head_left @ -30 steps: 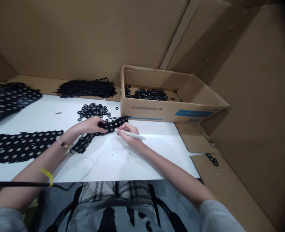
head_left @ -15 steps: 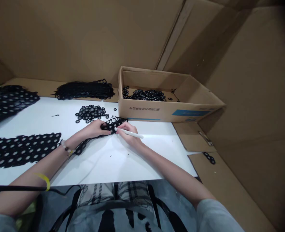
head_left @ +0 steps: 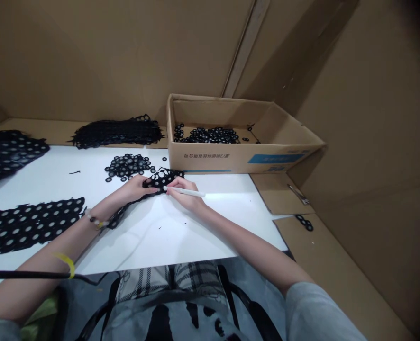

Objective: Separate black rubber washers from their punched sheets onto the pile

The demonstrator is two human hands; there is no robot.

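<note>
My left hand (head_left: 136, 188) pinches a black perforated strip (head_left: 162, 179), which has round holes and ragged edges. Its lower end trails under my wrist toward the table. My right hand (head_left: 186, 195) is shut on a slim white pen-like tool (head_left: 188, 191), and the tool's tip rests on the strip beside my left fingertips. The part of the strip inside my fingers is hidden.
A white table (head_left: 181, 237) holds a pile of small black rings (head_left: 127, 166) and wide perforated sheets (head_left: 28, 225). A bundle of strips (head_left: 117, 132) lies behind. A cardboard box (head_left: 238, 161) holds more rings. Cardboard walls enclose the right and back.
The strip is now bunched closer between my hands, and less of it hangs toward my left wrist. The whole scene has shifted slightly left and up in the view.
</note>
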